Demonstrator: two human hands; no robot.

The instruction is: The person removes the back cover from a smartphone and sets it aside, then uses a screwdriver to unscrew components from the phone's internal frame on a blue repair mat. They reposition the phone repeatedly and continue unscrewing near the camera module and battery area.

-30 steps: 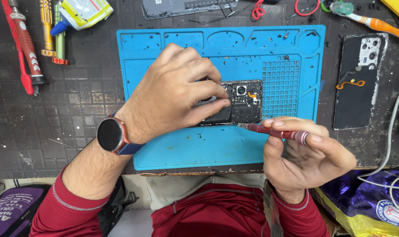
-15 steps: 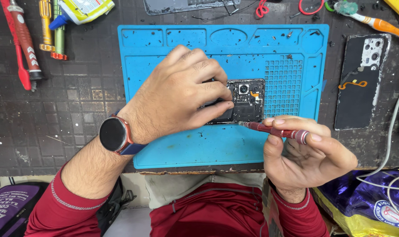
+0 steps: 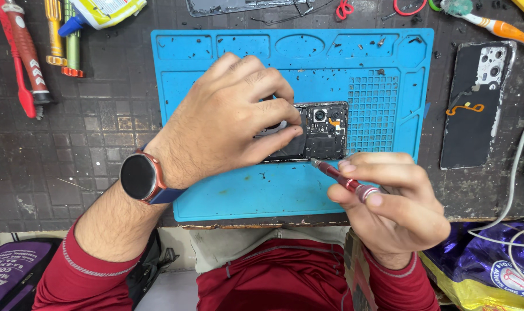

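Observation:
An opened black phone (image 3: 325, 131) with its camera modules and circuit board exposed lies on a blue repair mat (image 3: 227, 190). My left hand (image 3: 227, 118) covers the phone's left half and presses it down on the mat; a dark round watch sits on that wrist. My right hand (image 3: 389, 201) grips a slim red screwdriver (image 3: 342, 179), whose tip touches the phone's lower edge near its right corner.
The phone's black back cover (image 3: 475, 106) lies right of the mat. Red and yellow screwdrivers (image 3: 25, 52) and a glue bottle (image 3: 103, 11) lie at top left. A toothbrush (image 3: 492, 23) rests at top right. White cables (image 3: 515, 190) hang at the right edge.
The screwdriver tip has shifted slightly toward the phone's lower edge. My left hand stays on the phone.

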